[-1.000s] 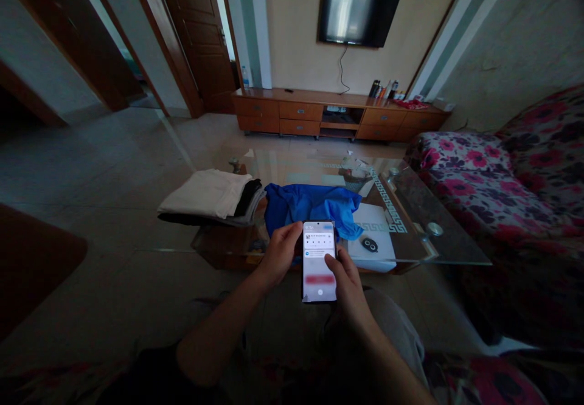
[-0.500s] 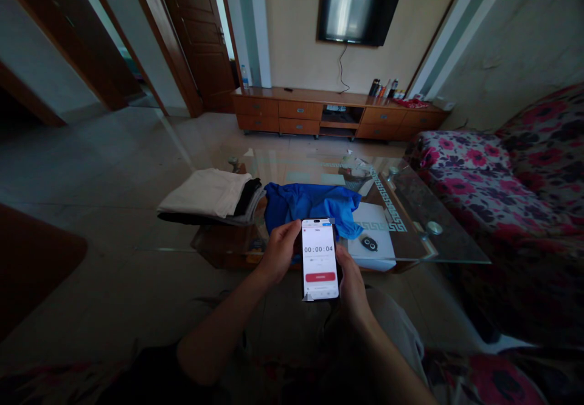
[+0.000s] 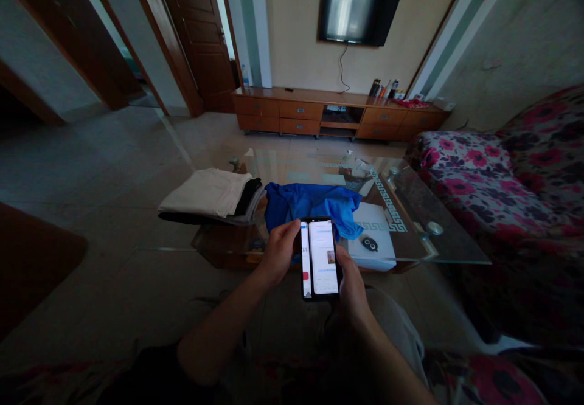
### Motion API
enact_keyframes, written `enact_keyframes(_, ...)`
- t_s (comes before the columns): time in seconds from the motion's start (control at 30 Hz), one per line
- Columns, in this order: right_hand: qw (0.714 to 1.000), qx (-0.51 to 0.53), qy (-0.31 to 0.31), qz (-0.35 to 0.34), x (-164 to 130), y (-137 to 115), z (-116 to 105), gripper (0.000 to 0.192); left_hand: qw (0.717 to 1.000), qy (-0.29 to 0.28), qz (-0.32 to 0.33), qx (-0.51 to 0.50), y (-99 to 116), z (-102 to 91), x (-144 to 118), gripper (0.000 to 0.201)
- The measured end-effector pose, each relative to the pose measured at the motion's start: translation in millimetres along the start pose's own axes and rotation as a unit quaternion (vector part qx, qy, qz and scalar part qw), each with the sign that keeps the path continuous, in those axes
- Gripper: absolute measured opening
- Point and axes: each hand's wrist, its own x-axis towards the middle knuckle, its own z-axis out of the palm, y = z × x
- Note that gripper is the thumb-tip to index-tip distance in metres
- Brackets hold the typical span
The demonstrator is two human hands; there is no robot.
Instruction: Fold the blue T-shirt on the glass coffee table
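A smartphone (image 3: 323, 259) with a lit screen is held upright between my two hands, in front of the glass table. My left hand (image 3: 279, 252) grips its left edge, thumb near the top corner. Along the right edge my right hand (image 3: 352, 283) is closed on it; the fingers behind the phone are hidden. On the screen two app pages sit side by side. Just beyond the phone a crumpled blue cloth garment (image 3: 310, 201) lies on the table. To its left is a stack of folded clothes (image 3: 207, 193), white on top with black and grey below.
The glass coffee table (image 3: 451, 250) has a white box (image 3: 383, 244) with a black emblem at its right. A floral sofa (image 3: 483, 177) stands to the right. Against the far wall are a wooden TV cabinet (image 3: 298, 110) and a television (image 3: 362, 8).
The phone screen has switched from one full timer page to two pages side by side, the timer page shifted to the left. My hands and the clothes have stayed in place.
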Motion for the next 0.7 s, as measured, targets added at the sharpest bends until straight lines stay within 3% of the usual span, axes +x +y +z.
enact_keyframes(0.33, 0.999, 0.031, -0.010, 0.021, -1.9, 0.1, 2.3, 0.044, 1.000, 0.007, 0.011, 0.022, 0.2, -0.4, -0.6, 0.039)
enact_keyframes(0.47, 0.994, 0.073, -0.067, 0.053, -7.8, -9.5, 2.5, 0.036, 1.000, 0.019, 0.014, 0.018, -0.6, -0.7, 0.0, 0.039)
enact_keyframes(0.6, 0.980, 0.079, -0.162, 0.081, -20.1, -22.7, 2.0, 0.077, 0.998, 0.049, 0.028, 0.023, -0.1, -1.1, 1.3, 0.042)
enact_keyframes(0.7, 0.981, 0.041, -0.182, 0.061, -25.5, -24.7, 1.4, 0.096, 0.997, 0.058, 0.030, 0.032, 0.7, -2.7, 1.2, 0.043)
